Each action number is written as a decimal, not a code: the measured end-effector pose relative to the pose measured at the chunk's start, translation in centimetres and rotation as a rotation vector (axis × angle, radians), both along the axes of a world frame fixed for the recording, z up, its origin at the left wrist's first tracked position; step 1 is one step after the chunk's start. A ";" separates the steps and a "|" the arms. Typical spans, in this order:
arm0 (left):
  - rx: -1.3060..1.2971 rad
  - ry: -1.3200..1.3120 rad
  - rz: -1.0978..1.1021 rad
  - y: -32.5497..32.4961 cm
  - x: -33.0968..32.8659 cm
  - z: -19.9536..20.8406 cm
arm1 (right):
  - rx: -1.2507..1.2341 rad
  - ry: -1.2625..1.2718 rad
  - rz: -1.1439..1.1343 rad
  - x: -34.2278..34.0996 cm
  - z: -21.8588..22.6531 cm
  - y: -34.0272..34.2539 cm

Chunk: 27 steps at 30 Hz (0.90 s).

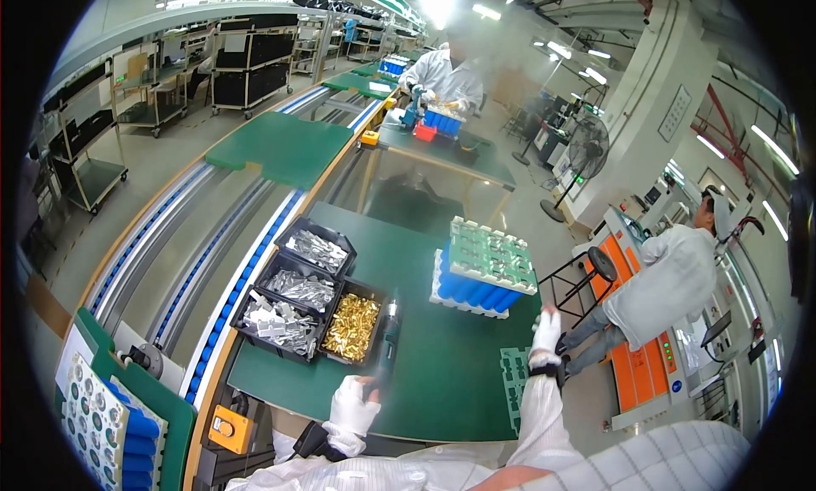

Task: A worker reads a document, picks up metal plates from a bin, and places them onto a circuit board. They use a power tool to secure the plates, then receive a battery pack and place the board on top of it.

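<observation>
My left hand, in a white glove with bare fingertips, is low over the near edge of the green worktable. Its thumb and fingers are slightly apart, with nothing visible between them. Just beyond lies a dark power screwdriver. My right hand, also gloved, is raised at the table's right edge with its fingers stretched out. It is near a battery pack of blue cells with a pale green perforated plate on top. A flat green slotted plate lies beside my right forearm.
Black bins of silver metal pieces and a bin of brass-coloured parts stand left of the screwdriver. A roller conveyor runs alongside. Another blue pack sits lower left. One person works ahead; another stands right.
</observation>
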<state>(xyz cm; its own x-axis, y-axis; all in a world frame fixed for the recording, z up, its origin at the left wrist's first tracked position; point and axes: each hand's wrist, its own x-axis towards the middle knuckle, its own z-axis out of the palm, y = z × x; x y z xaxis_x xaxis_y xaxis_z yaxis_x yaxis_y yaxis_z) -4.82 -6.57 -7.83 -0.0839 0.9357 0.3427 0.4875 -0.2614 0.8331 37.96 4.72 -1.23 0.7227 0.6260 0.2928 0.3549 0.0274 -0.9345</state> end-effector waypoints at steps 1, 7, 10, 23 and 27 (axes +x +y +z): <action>0.000 0.002 -0.008 0.2 0.2 -0.1 | 0.001 -0.098 -0.072 2.4 -0.8 2.2; -0.056 -0.105 -0.054 0.8 0.3 -0.9 | -0.507 -0.216 -0.016 8.1 -0.9 10.4; -0.084 -0.125 -0.042 0.5 0.1 -1.0 | -0.592 -0.287 -0.010 7.3 -1.0 11.7; -0.093 -0.191 -0.059 -0.1 -0.5 -1.9 | 0.471 0.626 0.068 -2.6 8.0 10.4; -0.107 -0.295 -0.067 -0.3 -1.2 -3.0 | 0.662 0.557 0.041 -4.3 10.7 5.4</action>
<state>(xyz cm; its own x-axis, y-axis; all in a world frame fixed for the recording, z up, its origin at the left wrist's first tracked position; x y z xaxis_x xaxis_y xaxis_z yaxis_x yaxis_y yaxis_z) -6.06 -6.85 -10.80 -0.1016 0.9720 0.2118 0.2054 -0.1878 0.9605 33.71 10.12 9.50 0.8501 0.4803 0.2161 -0.1633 0.6304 -0.7589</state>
